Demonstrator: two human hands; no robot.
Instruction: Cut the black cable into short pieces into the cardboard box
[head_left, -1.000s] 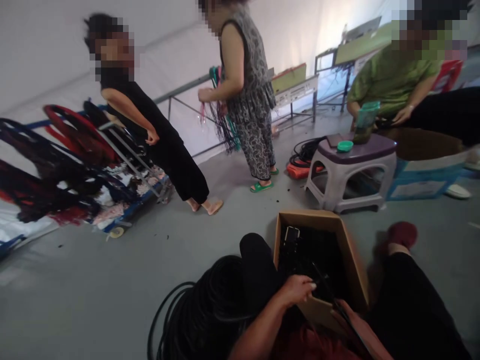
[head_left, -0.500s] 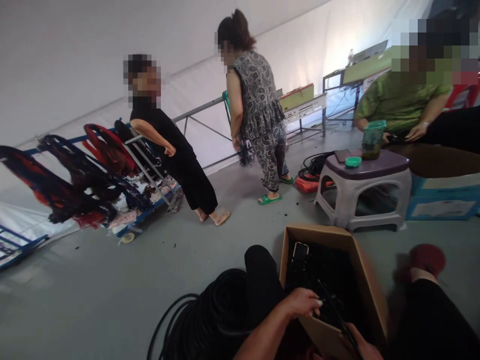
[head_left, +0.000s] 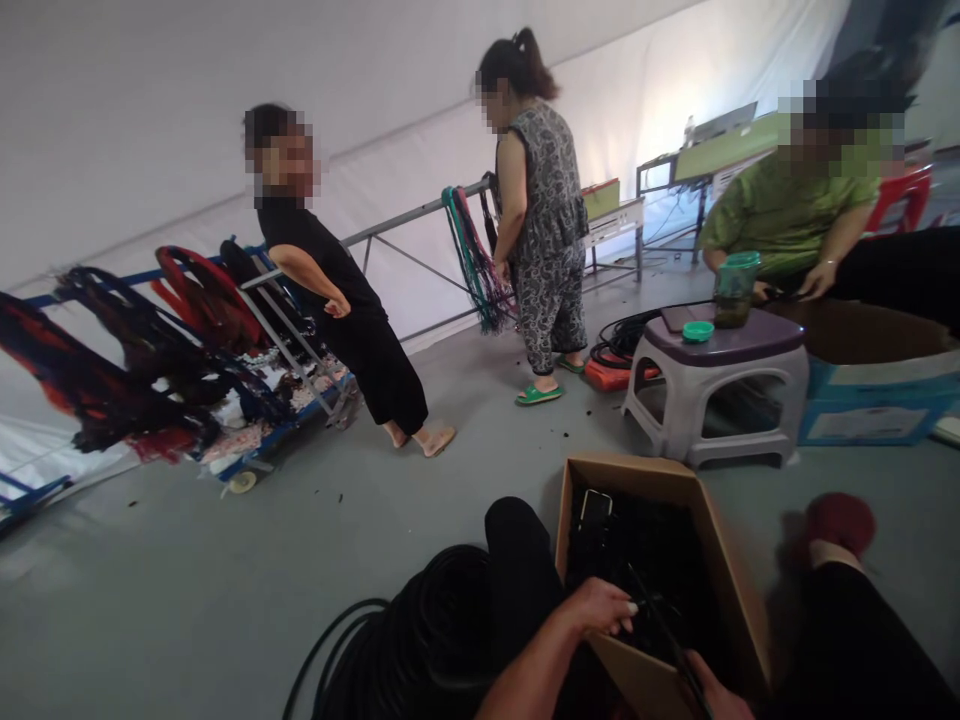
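I sit on the floor with an open cardboard box [head_left: 716,545] between my knees, filled with black cable pieces. My left hand [head_left: 600,607] reaches over the box's near edge, its fingers pinched on a thin black cable [head_left: 660,625] that runs down toward my right hand. Only part of my right hand [head_left: 712,695] shows at the bottom edge, closed round the same cable. A large coil of black cable [head_left: 409,640] lies on the floor by my left knee.
A grey and purple plastic stool [head_left: 716,385] with a green jar stands beyond the box. A seated person in green [head_left: 787,200] is at right. Two people stand near a rail with hanging cables [head_left: 472,255]. A blue cart [head_left: 247,450] with cable bundles stands left.
The standing person in the patterned clothes has stepped right toward the rail with hanging cables. My hands stay at the box with the cable; the view has shifted slightly.
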